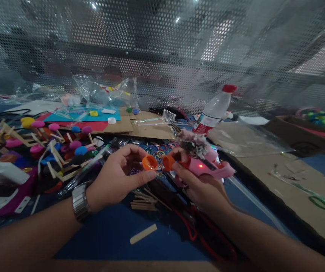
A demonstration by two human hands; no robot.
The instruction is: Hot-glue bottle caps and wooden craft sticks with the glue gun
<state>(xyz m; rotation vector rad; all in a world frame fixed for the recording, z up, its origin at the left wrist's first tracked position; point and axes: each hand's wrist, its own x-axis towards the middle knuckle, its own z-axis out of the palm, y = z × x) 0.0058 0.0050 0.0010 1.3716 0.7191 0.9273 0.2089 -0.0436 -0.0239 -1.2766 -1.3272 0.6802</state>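
My left hand (117, 177) pinches an orange bottle cap (149, 162) between thumb and fingers. My right hand (199, 185) grips a pink glue gun (208, 168) with a red light lit on its side. A second orange cap (167, 162) sits at the gun's front end, almost touching the first cap. A metal watch (80, 202) is on my left wrist. Both hands hover above a blue work surface (114, 234).
Coloured bottle caps and wooden sticks (57, 151) pile at the left. Loose sticks (144, 202) lie under my hands. A plastic bottle with a red cap (215, 109) stands behind, beside cardboard sheets (151, 130) and plastic bags (108, 92). A perforated metal screen (162, 45) closes the back.
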